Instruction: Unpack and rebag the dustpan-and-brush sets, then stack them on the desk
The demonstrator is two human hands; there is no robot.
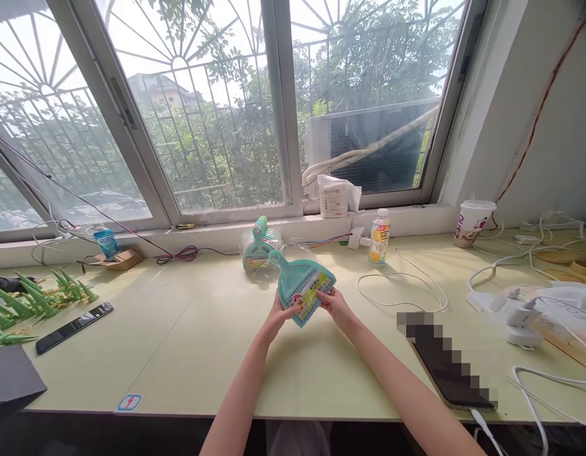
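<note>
A teal mini dustpan and brush set [293, 275] with a printed yellow label is held tilted above the table, its handle pointing up and to the left. My left hand [277, 316] grips its lower left edge, thumb over the label. On the lower right side, my right hand [337, 306] pinches the edge near the brush bristles. Just behind stands a stack of similar dustpan sets [260, 246] in clear plastic wrap, partly overlapped by the held one's handle.
A drink bottle [379, 236] and white cable loops stand right of centre. A phone [449, 361], partly pixelated, lies at front right, near chargers [521, 320]. A paper cup [472, 223] is farther back. On the left are a dark phone [74, 327], green spiky pieces [38, 297] and a blue bottle [106, 243].
</note>
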